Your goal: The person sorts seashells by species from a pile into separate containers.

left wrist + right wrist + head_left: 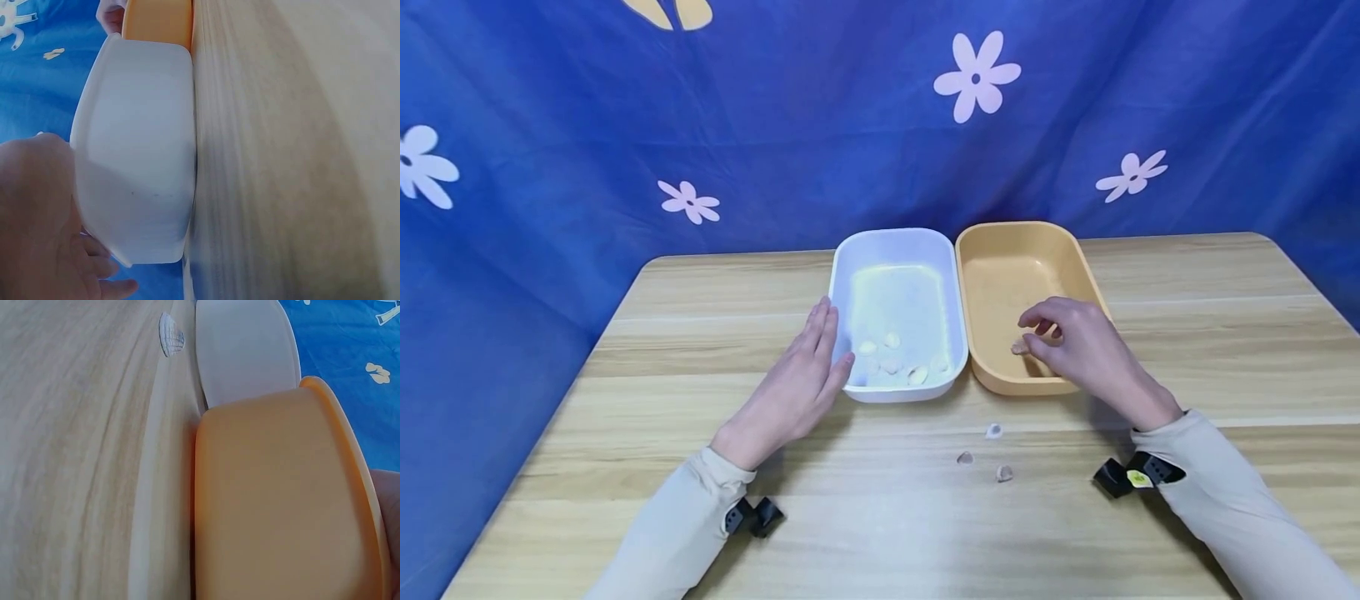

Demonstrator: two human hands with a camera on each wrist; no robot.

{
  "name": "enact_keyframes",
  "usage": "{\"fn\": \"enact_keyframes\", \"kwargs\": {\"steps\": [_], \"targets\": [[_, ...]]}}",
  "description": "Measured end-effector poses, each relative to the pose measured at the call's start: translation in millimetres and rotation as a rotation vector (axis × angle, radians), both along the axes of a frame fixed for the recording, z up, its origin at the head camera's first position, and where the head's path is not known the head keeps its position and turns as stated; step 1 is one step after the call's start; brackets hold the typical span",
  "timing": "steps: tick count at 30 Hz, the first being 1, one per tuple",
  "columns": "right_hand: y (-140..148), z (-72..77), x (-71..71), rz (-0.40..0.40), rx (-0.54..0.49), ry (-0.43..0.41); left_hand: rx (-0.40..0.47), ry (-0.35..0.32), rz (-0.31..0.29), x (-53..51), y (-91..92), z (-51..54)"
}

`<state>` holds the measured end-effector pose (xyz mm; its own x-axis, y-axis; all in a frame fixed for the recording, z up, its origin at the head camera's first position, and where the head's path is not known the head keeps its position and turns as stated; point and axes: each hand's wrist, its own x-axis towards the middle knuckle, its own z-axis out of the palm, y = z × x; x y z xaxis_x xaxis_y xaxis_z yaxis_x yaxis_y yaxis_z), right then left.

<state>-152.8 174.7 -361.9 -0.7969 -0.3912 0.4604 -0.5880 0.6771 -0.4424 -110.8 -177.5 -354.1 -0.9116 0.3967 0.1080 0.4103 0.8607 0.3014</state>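
Shells [917, 376] lie just right of the left hand [797, 379], inside a white tub [898, 395]; that hand's fingers are straight, at the tub's left rim. Farther right, three loose shells [965, 457] sit on the table [887, 533] between the hands. Over an orange tub [1000, 283], the right hand [1078, 342] curves narrowly, one shell [1019, 347] at its thumb tip; whether gripped, I cannot tell.

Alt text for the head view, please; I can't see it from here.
A right hand with curled fingers is over an orange tub, a shell at its thumb tip, grip unclear. The left hand, fingers straight, is at the left side of a white tub holding several shells. Three more shells lie on the wooden table in front.
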Motion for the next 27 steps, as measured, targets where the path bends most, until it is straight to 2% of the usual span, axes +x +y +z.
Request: {"fn": "enact_keyframes", "kwargs": {"steps": [4,8,14,19,23,27], "targets": [[0.1,-0.2,0.7,-0.018,0.008,0.021,-0.001,0.003,0.001,0.0,0.2,0.5],[-2.1,4.3,5.2,0.009,-0.005,0.07,-0.002,0.0,0.0,-0.2,0.5,1.6],[-10.7,15.5,16.2,0.098,-0.042,0.14,-0.007,-0.006,0.005,-0.7,-0.2,2.4],[-19.1,21.1,26.7,0.16,-0.058,0.137,-0.011,-0.007,0.009,-0.6,-0.4,2.0],[-24.1,23.0,36.7,0.201,-0.047,0.16,-0.011,-0.005,0.001,-1.2,0.0,0.5],[-28.7,24.9,48.9,0.276,-0.025,0.188,-0.01,-0.002,0.002,-0.9,0.1,0.6]]}}
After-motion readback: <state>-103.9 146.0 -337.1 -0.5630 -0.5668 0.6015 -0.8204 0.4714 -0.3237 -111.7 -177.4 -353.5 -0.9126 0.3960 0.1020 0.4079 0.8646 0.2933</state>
